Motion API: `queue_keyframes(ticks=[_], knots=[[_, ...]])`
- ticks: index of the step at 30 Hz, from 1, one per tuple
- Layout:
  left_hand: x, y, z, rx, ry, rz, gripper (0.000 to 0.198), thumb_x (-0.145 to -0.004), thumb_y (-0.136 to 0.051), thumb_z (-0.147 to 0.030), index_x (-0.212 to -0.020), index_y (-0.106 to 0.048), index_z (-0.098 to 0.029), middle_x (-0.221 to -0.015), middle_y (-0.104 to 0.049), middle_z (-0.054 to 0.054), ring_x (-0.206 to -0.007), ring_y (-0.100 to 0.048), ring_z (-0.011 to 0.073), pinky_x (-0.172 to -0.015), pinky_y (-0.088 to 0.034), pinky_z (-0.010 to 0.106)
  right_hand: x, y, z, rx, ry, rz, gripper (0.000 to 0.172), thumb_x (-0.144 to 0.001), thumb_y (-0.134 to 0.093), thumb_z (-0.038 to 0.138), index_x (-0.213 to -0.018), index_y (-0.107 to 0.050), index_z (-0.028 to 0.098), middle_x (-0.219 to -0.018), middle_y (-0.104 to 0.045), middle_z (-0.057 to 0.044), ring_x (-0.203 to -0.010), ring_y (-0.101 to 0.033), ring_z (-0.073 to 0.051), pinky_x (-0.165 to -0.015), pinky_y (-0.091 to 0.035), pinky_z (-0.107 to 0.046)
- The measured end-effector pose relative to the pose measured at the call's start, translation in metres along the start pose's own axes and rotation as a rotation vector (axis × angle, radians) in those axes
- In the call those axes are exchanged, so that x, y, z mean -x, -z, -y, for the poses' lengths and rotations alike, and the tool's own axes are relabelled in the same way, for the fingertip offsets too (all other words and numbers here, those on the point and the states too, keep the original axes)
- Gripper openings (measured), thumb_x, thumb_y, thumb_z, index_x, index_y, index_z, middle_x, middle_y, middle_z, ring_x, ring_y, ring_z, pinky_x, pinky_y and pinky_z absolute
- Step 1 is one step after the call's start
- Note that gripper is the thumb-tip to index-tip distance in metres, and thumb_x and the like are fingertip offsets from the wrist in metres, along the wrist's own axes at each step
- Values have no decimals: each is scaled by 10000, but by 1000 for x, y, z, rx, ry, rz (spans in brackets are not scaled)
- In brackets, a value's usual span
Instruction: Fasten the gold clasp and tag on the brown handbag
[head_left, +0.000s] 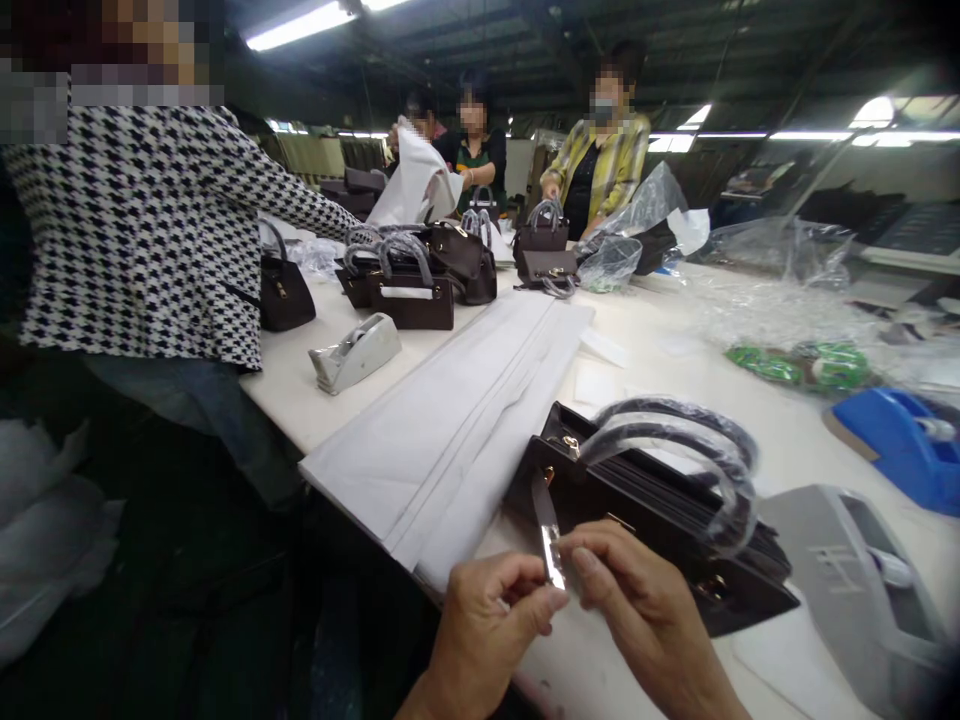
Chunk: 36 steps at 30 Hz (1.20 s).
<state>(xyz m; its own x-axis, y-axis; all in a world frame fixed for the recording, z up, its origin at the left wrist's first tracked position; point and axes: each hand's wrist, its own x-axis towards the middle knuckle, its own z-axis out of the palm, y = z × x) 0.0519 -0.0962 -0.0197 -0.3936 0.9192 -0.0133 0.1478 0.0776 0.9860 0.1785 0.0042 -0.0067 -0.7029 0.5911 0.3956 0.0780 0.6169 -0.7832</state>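
A dark brown handbag (600,500) lies on the table in front of me, its two handles (675,430) wrapped in clear plastic. From a gold ring near its zip end hangs a short dark strap with a shiny metal piece (553,560) at its lower end. My left hand (491,625) pinches the bottom of this metal piece between thumb and forefinger. On the other side, my right hand (637,600) has thumb and fingers closed at the edge of the piece; whether they hold anything else is hidden.
White paper sheets (450,420) lie stacked left of the bag. Grey tape dispensers (356,350) and a blue one (900,440) stand around. Several brown handbags (412,300) fill the far table, where co-workers stand. Clear plastic (780,260) is heaped at right; a person in a checked jacket (142,230) stands left.
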Motion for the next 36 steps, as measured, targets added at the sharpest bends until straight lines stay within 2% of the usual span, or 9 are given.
queue_keyframes(ticks=[6, 13, 15, 19, 23, 26, 29, 32, 36], knots=[[-5, 0, 1, -205, -257, -47, 134, -753, -602, -303, -834, -664, -217, -720, -683, -21, -643, -614, 88, -616, -458, 155, 1, 12, -1, 76, 188, 126, 169, -854, -530, 136, -997, -572, 215, -900, -623, -1, -848, -574, -116, -803, -424, -195], [-5, 0, 6, -423, -478, -80, 130, -762, -594, -278, -781, -657, -165, -656, -674, 14, -597, -619, 107, -566, -450, 169, -1, 20, -1, 176, 321, 254, 156, -889, -477, 136, -1030, -526, 185, -921, -604, -34, -821, -574, -120, -714, -448, -204], [-5, 0, 4, -470, -468, -57, 153, -772, -580, -290, -781, -658, -159, -657, -679, 24, -602, -626, 114, -573, -450, 177, -2, 21, 1, 261, 310, 312, 126, -903, -438, 134, -982, -527, 176, -881, -596, -37, -772, -570, -129, -669, -442, -230], [-8, -1, 3, -492, -344, 3, 210, -786, -553, -328, -775, -665, -151, -686, -689, 47, -637, -637, 137, -603, -454, 200, -4, 21, 2, 465, 289, 413, 156, -915, -374, 133, -852, -513, 168, -779, -554, -32, -677, -526, -144, -604, -397, -276], [-9, -3, 3, -317, -197, 14, 210, -766, -571, -360, -790, -668, -175, -722, -691, 38, -666, -632, 144, -629, -462, 209, -6, 13, -8, 394, 339, 329, 168, -904, -351, 122, -800, -471, 175, -733, -514, -17, -647, -480, -133, -584, -366, -267], [-7, -3, 2, -95, -46, 16, 197, -756, -580, -353, -794, -655, -175, -703, -674, 22, -616, -619, 127, -597, -473, 204, -6, 4, -15, 182, 206, 161, 138, -891, -389, 177, -767, -449, 181, -715, -511, -10, -623, -482, -128, -561, -363, -255], [-4, -5, 2, 117, 93, 19, 198, -738, -598, -338, -807, -618, -154, -734, -652, 22, -595, -609, 115, -568, -475, 204, -1, -5, -17, -115, -112, 2, 184, -897, -408, 298, -762, -460, 184, -636, -516, 9, -563, -502, -130, -545, -382, -257], [-4, -7, 3, 297, 192, 35, 185, -739, -593, -312, -773, -554, -134, -665, -605, -2, -531, -577, 90, -529, -435, 191, 6, -14, -13, -494, -343, -21, 313, -918, -351, 407, -742, -468, 176, -618, -529, 1, -533, -528, -140, -535, -417, -271], [-4, -11, 5, 440, 208, 23, 187, -787, -523, -313, -723, -501, -138, -539, -537, -37, -483, -523, 78, -544, -419, 208, 17, -26, -9, -760, -439, -38, 351, -901, -396, 461, -731, -483, 167, -575, -532, 6, -498, -531, -140, -512, -429, -268]])
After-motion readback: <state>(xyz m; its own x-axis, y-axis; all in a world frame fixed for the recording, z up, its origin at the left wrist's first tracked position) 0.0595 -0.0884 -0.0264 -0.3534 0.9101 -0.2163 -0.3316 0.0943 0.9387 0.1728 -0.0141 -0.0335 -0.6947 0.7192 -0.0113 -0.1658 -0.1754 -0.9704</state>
